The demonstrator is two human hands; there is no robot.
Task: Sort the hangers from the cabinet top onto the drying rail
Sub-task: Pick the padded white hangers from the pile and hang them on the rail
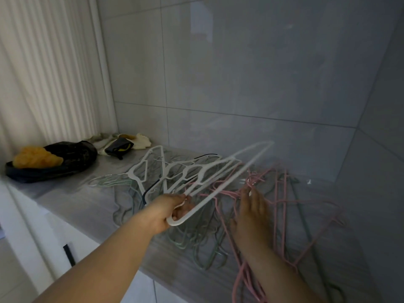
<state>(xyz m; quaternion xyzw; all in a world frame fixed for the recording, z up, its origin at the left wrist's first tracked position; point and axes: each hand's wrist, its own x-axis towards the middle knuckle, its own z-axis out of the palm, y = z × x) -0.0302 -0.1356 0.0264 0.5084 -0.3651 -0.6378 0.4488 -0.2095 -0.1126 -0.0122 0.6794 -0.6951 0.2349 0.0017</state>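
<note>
Left hand (168,212) clamped on white hangers (218,190), long axis running up-right toward wall. Right hand (253,213) nearer pink hangers (284,202), fingers among hooks, grip unclear.

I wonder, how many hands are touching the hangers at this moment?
2. The left hand grips white hangers over the cabinet top; the right hand touches the pink hangers beside it. No other hand shows.

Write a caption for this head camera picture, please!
Left hand grips white hangers while right hand touches pink hangers on the cabinet top.
</note>
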